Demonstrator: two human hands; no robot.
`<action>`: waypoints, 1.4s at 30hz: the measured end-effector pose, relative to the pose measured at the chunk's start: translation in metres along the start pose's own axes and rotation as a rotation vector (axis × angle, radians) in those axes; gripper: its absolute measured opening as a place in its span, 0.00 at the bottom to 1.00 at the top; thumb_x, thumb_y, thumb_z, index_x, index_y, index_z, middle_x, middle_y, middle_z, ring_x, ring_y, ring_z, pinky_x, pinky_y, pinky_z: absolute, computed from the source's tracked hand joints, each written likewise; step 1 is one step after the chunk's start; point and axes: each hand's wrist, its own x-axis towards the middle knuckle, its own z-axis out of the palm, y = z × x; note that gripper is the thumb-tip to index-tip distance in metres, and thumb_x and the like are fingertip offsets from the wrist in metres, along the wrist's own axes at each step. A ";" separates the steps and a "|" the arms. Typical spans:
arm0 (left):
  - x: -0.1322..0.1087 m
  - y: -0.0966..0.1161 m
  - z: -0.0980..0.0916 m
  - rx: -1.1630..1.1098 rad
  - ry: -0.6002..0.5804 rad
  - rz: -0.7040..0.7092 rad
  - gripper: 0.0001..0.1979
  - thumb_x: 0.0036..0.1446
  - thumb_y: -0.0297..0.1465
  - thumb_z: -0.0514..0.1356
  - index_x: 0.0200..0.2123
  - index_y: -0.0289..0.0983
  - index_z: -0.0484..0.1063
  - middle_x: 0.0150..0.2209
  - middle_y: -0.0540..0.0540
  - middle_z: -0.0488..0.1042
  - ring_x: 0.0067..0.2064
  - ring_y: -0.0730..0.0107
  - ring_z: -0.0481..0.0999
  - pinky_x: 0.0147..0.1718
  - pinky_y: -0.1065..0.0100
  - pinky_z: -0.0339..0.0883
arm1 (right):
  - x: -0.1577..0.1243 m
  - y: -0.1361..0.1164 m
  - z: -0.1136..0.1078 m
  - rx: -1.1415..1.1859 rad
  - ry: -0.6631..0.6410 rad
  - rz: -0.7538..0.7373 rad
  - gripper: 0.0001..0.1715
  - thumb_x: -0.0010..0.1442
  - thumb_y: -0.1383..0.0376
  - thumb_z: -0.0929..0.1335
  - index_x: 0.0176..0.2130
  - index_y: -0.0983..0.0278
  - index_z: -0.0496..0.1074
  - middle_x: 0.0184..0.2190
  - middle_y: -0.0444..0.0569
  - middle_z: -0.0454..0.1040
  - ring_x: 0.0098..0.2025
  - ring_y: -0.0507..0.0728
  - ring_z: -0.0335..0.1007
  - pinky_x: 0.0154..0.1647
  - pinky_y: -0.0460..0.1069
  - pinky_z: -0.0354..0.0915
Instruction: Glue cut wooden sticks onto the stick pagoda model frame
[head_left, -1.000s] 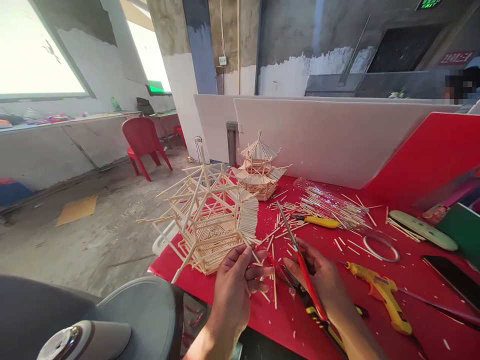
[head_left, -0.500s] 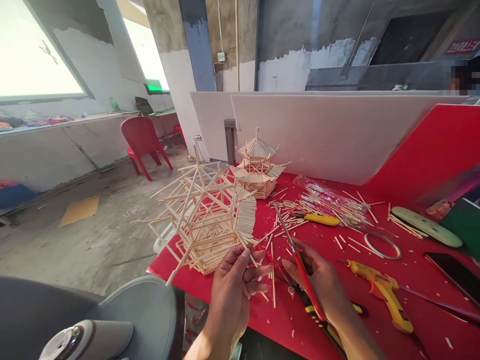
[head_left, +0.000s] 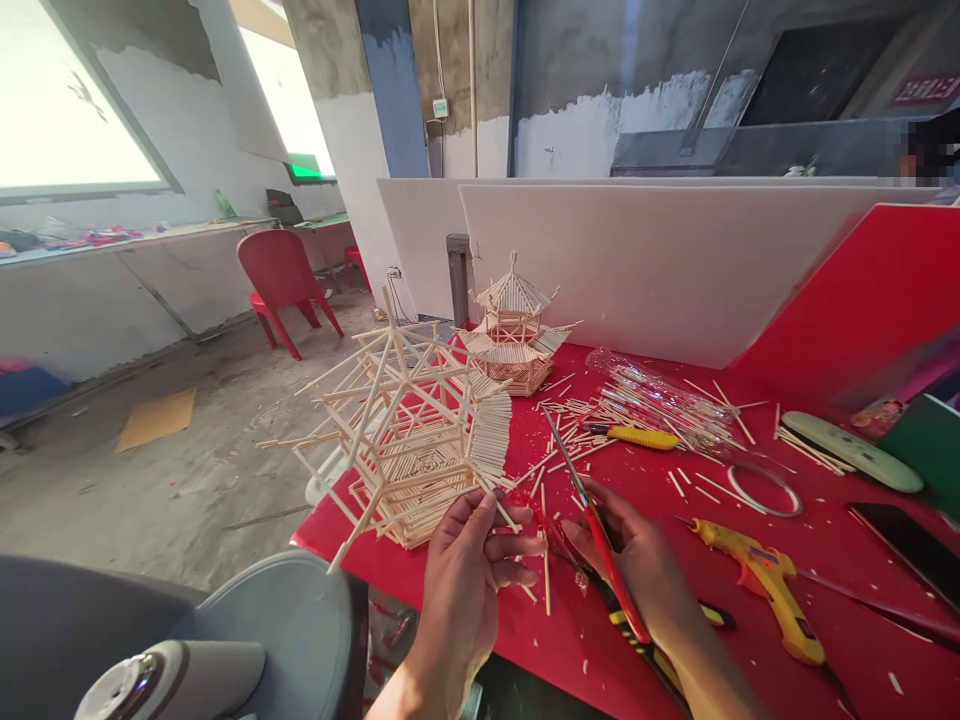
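My left hand (head_left: 465, 570) is at the near right edge of an open pagoda frame (head_left: 405, 440) built from thin wooden sticks. Thumb and forefinger pinch a short wooden stick (head_left: 508, 514); the other fingers are loosely bent. Whether that stick touches the frame, I cannot tell. Curled around a long red-handled tool (head_left: 609, 560) with a slim metal tip, my right hand (head_left: 637, 550) stays beside the left. The tool's tip points away over loose sticks. One side of the frame carries a roof panel (head_left: 493, 435) of close-set sticks.
A smaller pagoda model (head_left: 517, 340) stands behind. On the red table (head_left: 547, 670) lie a yellow cutter knife (head_left: 641, 437), bagged sticks (head_left: 660, 400), a glue gun (head_left: 765, 580), a tape ring (head_left: 765, 492) and a phone (head_left: 911, 550). A grey stool (head_left: 292, 620) bears a white bottle (head_left: 180, 680).
The view has shifted very slightly. Both hands keep nearly the same place and grip, and the pagoda frame stays where it was.
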 end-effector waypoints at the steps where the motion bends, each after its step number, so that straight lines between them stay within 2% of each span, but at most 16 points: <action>1: 0.000 0.000 0.000 0.003 -0.002 0.001 0.20 0.46 0.37 0.72 0.37 0.36 0.68 0.30 0.45 0.80 0.23 0.63 0.80 0.14 0.71 0.72 | 0.000 0.000 0.000 0.003 -0.001 0.005 0.40 0.47 0.55 0.78 0.58 0.58 0.69 0.33 0.44 0.77 0.34 0.55 0.73 0.38 0.49 0.74; 8: -0.001 0.000 -0.001 0.015 -0.023 0.024 0.19 0.45 0.37 0.72 0.35 0.35 0.69 0.28 0.46 0.79 0.20 0.66 0.78 0.12 0.72 0.68 | -0.003 -0.002 0.002 -0.045 -0.033 0.005 0.42 0.49 0.53 0.77 0.59 0.61 0.67 0.35 0.46 0.76 0.35 0.56 0.72 0.41 0.50 0.73; 15: -0.001 -0.001 -0.003 0.027 -0.025 0.034 0.18 0.46 0.36 0.71 0.36 0.35 0.69 0.24 0.49 0.76 0.18 0.66 0.77 0.12 0.72 0.68 | -0.003 -0.002 0.000 -0.099 -0.017 -0.020 0.42 0.48 0.52 0.77 0.59 0.61 0.69 0.33 0.46 0.76 0.35 0.56 0.73 0.40 0.49 0.73; 24: 0.002 -0.001 -0.003 0.018 -0.024 0.031 0.19 0.47 0.39 0.71 0.35 0.35 0.69 0.24 0.48 0.76 0.18 0.66 0.77 0.12 0.73 0.66 | -0.004 -0.006 0.003 -0.135 0.031 -0.066 0.43 0.44 0.47 0.77 0.55 0.62 0.74 0.29 0.47 0.78 0.30 0.57 0.74 0.33 0.50 0.73; 30: 0.003 -0.003 -0.003 0.006 -0.023 0.053 0.18 0.47 0.38 0.71 0.34 0.35 0.70 0.20 0.52 0.72 0.18 0.68 0.76 0.12 0.74 0.65 | -0.003 -0.003 0.003 -0.146 0.014 -0.064 0.42 0.45 0.47 0.77 0.55 0.62 0.73 0.29 0.47 0.78 0.29 0.57 0.73 0.31 0.50 0.72; 42: 0.003 -0.001 -0.001 0.011 -0.016 0.050 0.18 0.44 0.37 0.72 0.33 0.35 0.71 0.20 0.52 0.72 0.17 0.70 0.74 0.11 0.75 0.65 | -0.003 0.001 0.001 -0.166 0.011 -0.065 0.41 0.46 0.47 0.76 0.55 0.61 0.73 0.31 0.47 0.78 0.29 0.56 0.73 0.28 0.48 0.71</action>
